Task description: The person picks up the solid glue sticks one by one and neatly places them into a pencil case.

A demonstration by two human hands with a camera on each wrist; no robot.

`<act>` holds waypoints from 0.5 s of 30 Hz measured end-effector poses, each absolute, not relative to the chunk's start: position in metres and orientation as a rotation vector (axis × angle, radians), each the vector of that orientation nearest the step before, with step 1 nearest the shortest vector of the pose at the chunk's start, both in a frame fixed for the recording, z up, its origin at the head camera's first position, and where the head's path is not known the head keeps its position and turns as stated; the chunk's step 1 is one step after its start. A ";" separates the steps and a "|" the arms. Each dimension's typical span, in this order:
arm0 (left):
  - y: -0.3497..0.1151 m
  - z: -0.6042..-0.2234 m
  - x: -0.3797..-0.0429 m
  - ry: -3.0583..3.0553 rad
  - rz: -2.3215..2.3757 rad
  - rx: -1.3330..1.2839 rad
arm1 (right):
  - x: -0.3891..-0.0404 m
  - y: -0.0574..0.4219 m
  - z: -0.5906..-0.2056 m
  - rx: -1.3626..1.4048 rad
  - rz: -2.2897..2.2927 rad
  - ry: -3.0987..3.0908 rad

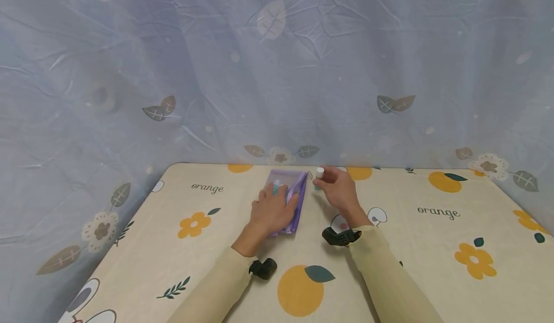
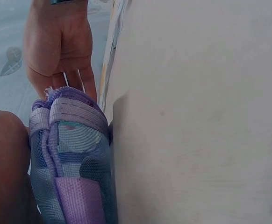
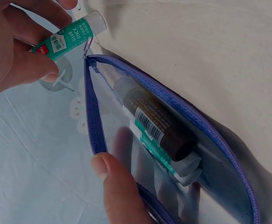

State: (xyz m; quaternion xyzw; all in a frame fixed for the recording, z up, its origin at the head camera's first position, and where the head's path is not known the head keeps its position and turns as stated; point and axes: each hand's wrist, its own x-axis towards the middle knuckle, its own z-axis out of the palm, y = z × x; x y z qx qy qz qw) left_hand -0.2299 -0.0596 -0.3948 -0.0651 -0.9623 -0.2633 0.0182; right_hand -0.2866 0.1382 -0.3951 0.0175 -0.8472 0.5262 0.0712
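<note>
My right hand [image 1: 339, 191] pinches a green glue stick [image 3: 68, 36] with a white cap, just right of a purple-trimmed mesh zip pouch [image 1: 300, 212]. My left hand [image 1: 270, 211] grips the pouch. In the right wrist view its thumb [image 3: 119, 191] lies over the zipper edge, with fingers showing through the mesh. The purple zipper [image 3: 215, 135] is parted, and inside lie a dark tube [image 3: 150, 114] with a barcode and green glue sticks [image 3: 155, 151] partly beneath it. The left wrist view shows the pouch's end [image 2: 75, 158] close up, the right hand [image 2: 61, 46] beyond.
A cream cloth [image 1: 389, 265] printed with oranges and flowers covers the table. Behind it hangs a grey-blue curtain [image 1: 216, 73] with leaf prints. Dark wrist cameras [image 1: 339, 236] sit on both wrists.
</note>
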 end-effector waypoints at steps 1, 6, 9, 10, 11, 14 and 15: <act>-0.059 -0.395 -0.230 -2.987 -0.817 -0.203 | -0.286 0.138 -0.395 0.053 1.579 -2.547; -0.059 -0.395 -0.230 -2.986 -0.820 -0.206 | -0.287 0.138 -0.398 0.053 1.556 -2.550; -0.059 -0.395 -0.230 -2.986 -0.823 -0.204 | -0.287 0.138 -0.399 0.048 1.536 -2.552; -0.059 -0.395 -0.230 -2.987 -0.822 -0.204 | -0.287 0.137 -0.399 0.046 1.529 -2.554; -0.059 -0.395 -0.230 -2.987 -0.824 -0.204 | -0.287 0.137 -0.399 0.040 1.524 -2.554; -0.060 -0.395 -0.230 -2.989 -0.823 -0.202 | -0.287 0.137 -0.400 0.016 1.512 -2.556; -0.060 -0.395 -0.230 -2.990 -0.823 -0.201 | -0.287 0.137 -0.400 0.010 1.509 -2.557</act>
